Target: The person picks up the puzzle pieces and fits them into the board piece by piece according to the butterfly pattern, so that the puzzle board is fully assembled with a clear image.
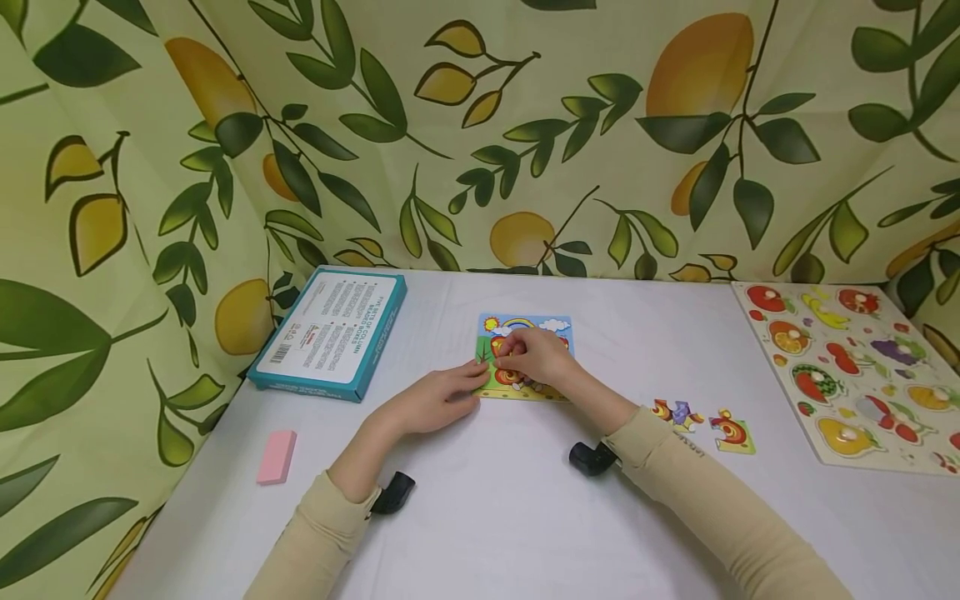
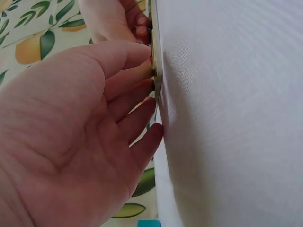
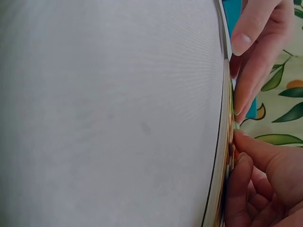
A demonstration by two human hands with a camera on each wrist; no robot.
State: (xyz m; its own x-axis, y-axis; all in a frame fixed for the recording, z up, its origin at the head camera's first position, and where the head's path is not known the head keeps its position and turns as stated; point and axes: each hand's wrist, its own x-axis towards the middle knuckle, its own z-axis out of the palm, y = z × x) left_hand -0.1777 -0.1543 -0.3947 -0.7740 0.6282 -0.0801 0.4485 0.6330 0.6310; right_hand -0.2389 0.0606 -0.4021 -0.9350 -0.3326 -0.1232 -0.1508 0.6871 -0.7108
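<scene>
A jigsaw puzzle board (image 1: 525, 322) with a sun, rainbow and clouds lies in the middle of the table. My left hand (image 1: 435, 400) rests at its left edge, fingers fairly straight; in the left wrist view the fingertips of the left hand (image 2: 80, 127) touch the board's edge. Over the board's middle, my right hand (image 1: 536, 357) has thumb and fingers curled together, pinching a puzzle piece mostly hidden by the fingers. The right wrist view shows the right hand (image 3: 270, 184) low against the board. Two loose puzzle pieces (image 1: 733, 433) (image 1: 678, 415) lie right of it, beside the right sleeve.
A teal-edged box (image 1: 330, 333) lies at the left, with a pink block (image 1: 277, 457) in front of it. A wooden fruit puzzle board (image 1: 813, 425) is at the far right. Behind the table hangs a leaf-patterned curtain (image 1: 450, 167).
</scene>
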